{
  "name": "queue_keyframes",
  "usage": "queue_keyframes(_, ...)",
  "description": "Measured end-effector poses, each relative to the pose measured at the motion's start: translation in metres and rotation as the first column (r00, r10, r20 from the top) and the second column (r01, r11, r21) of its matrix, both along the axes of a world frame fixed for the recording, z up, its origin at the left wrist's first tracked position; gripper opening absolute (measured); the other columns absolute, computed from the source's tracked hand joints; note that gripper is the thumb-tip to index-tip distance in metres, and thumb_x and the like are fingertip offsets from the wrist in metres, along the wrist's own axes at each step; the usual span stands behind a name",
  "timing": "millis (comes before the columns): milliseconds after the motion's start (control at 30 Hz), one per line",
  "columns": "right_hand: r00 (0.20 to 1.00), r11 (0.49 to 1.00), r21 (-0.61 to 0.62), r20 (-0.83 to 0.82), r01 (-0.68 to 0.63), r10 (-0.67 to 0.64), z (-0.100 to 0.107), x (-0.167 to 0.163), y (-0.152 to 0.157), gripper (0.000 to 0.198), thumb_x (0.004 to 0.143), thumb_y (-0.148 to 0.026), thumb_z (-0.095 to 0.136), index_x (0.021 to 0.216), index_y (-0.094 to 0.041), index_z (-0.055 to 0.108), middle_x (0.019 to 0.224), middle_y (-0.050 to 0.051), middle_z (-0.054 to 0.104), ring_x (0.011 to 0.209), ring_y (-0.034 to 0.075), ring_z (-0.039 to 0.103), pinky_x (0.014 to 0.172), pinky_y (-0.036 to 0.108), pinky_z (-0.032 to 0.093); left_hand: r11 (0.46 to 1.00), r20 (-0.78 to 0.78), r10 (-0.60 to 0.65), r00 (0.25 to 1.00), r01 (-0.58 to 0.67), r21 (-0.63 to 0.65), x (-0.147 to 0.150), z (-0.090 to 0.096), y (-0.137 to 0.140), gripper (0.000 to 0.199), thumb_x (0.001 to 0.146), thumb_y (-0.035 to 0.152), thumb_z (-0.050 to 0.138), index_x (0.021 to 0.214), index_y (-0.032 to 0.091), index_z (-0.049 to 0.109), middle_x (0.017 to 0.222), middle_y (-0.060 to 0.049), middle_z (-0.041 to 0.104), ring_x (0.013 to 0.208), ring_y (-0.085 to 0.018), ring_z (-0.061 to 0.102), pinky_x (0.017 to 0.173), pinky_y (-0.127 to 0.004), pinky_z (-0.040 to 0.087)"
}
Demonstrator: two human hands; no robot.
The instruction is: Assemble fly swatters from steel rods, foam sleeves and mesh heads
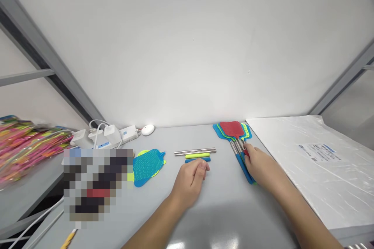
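A stack of fly swatters in red, green and blue lies at the right of the table. My right hand (258, 163) is closed round the red handle of the top fly swatter (232, 129), whose red head lies over the others. Blue handles (244, 169) stick out beside my fingers. My left hand (191, 181) rests in a loose fist near the middle, with nothing visible in it. Just beyond its knuckles lie a blue handle sleeve (193, 160), a yellow-green handle sleeve (198, 156) and some thin metal rods (195, 151).
Loose blue and yellow-green swatter heads (149, 166) lie on the left. Behind them are a power strip with white plugs (112, 134) and a white oval case (147, 130). A blurred-out patch (97, 184) hides something there. A white wrapped sheet (315, 163) covers the right side.
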State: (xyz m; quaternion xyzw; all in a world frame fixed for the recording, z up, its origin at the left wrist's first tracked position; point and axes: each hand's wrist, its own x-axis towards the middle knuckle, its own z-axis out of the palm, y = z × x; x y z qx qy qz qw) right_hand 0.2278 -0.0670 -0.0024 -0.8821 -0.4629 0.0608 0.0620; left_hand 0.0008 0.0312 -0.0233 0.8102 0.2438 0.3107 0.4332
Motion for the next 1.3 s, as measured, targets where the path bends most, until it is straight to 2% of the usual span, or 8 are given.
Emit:
queue_keyframes(133, 1.0, 1.0, -0.023, 0.0, 0.009, -0.009, 0.001, -0.002, 0.001, 0.036, 0.096, -0.024, 0.029, 0.128, -0.018, 0.045, 0.1, 0.012, 0.067, 0.089, 0.027, 0.066, 0.06, 0.03, 0.035, 1.0, 0.007, 0.003, 1.0, -0.003, 0.018, -0.001, 0.0, 0.0, 0.04, 0.101, 0.038, 0.03, 0.081, 0.019, 0.058, 0.064, 0.001, 0.051, 0.063, -0.014, 0.049, 0.064, -0.027, 0.037)
queue_keyframes(400, 0.997, 0.995, -0.062, 0.019, 0.076, -0.075, 0.004, -0.007, -0.003, 0.035, 0.097, -0.031, 0.028, 0.125, -0.022, 0.047, 0.083, 0.006, 0.069, 0.071, 0.026, 0.066, 0.053, 0.03, 0.033, 0.999, 0.001, 0.01, 1.0, -0.01, 0.034, -0.001, -0.001, 0.0, 0.038, 0.101, 0.037, 0.03, 0.081, 0.019, 0.058, 0.064, 0.001, 0.051, 0.063, -0.014, 0.05, 0.064, -0.026, 0.037)
queue_keyframes(600, 0.992, 0.995, 0.03, 0.082, 0.091, -0.093, 0.007, -0.014, -0.006, 0.037, 0.097, -0.039, 0.03, 0.125, -0.024, 0.048, 0.084, 0.007, 0.071, 0.074, 0.028, 0.067, 0.054, 0.031, 0.034, 0.989, -0.044, 0.055, 0.998, -0.048, 0.143, -0.003, 0.004, 0.005, 0.039, 0.101, 0.036, 0.03, 0.077, 0.02, 0.056, 0.064, 0.002, 0.052, 0.062, -0.013, 0.05, 0.063, -0.026, 0.038)
queue_keyframes(733, 0.998, 0.996, 0.078, 0.054, -0.037, 0.032, 0.008, -0.026, -0.004, 0.035, 0.097, -0.04, 0.031, 0.118, -0.024, 0.054, 0.083, 0.007, 0.072, 0.073, 0.027, 0.067, 0.055, 0.03, 0.035, 0.937, -0.158, 0.179, 0.971, -0.119, 0.328, -0.008, 0.011, 0.017, 0.036, 0.101, 0.034, 0.033, 0.076, 0.02, 0.054, 0.067, 0.001, 0.054, 0.063, -0.014, 0.049, 0.061, -0.027, 0.037)
queue_keyframes(833, 0.982, 0.979, 0.078, 0.023, -0.189, 0.187, 0.011, -0.039, 0.002, 0.033, 0.096, -0.039, 0.034, 0.114, -0.025, 0.058, 0.083, 0.006, 0.071, 0.073, 0.024, 0.067, 0.055, 0.029, 0.036, 0.904, -0.196, 0.239, 0.951, -0.144, 0.403, -0.012, 0.012, 0.027, 0.027, 0.098, 0.031, 0.04, 0.083, 0.02, 0.06, 0.079, -0.002, 0.059, 0.077, -0.017, 0.053, 0.068, -0.03, 0.039)
queue_keyframes(967, 0.911, 0.91, 0.06, 0.056, -0.411, 0.408, 0.018, -0.052, 0.028, 0.029, 0.097, -0.036, 0.035, 0.103, -0.026, 0.061, 0.08, 0.003, 0.071, 0.066, 0.02, 0.064, 0.051, 0.027, 0.03, 0.871, -0.245, 0.26, 0.934, -0.118, 0.476, -0.014, 0.008, 0.03, 0.02, 0.094, 0.027, 0.049, 0.084, 0.02, 0.064, 0.087, -0.004, 0.059, 0.087, -0.02, 0.052, 0.075, -0.032, 0.041)
queue_keyframes(1067, 0.861, 0.865, 0.033, 0.126, -0.5, 0.493, 0.02, -0.056, 0.061, 0.029, 0.096, -0.031, 0.036, 0.093, -0.024, 0.064, 0.081, 0.004, 0.071, 0.064, 0.02, 0.063, 0.051, 0.027, 0.027, 0.848, -0.277, 0.275, 0.921, -0.096, 0.522, -0.014, 0.005, 0.025, 0.012, 0.09, 0.027, 0.057, 0.086, 0.02, 0.065, 0.093, -0.004, 0.059, 0.09, -0.02, 0.05, 0.078, -0.033, 0.042)
queue_keyframes(1300, 0.738, 0.739, 0.001, 0.057, -0.673, 0.672, 0.011, -0.058, 0.132, 0.024, 0.092, -0.034, 0.048, 0.094, -0.022, 0.069, 0.086, 0.004, 0.071, 0.075, 0.018, 0.064, 0.06, 0.025, 0.036, 0.815, -0.333, 0.33, 0.883, -0.088, 0.573, -0.013, 0.0, 0.024, 0.012, 0.087, 0.032, 0.062, 0.09, 0.022, 0.068, 0.098, -0.006, 0.056, 0.095, -0.023, 0.047, 0.076, -0.036, 0.041)
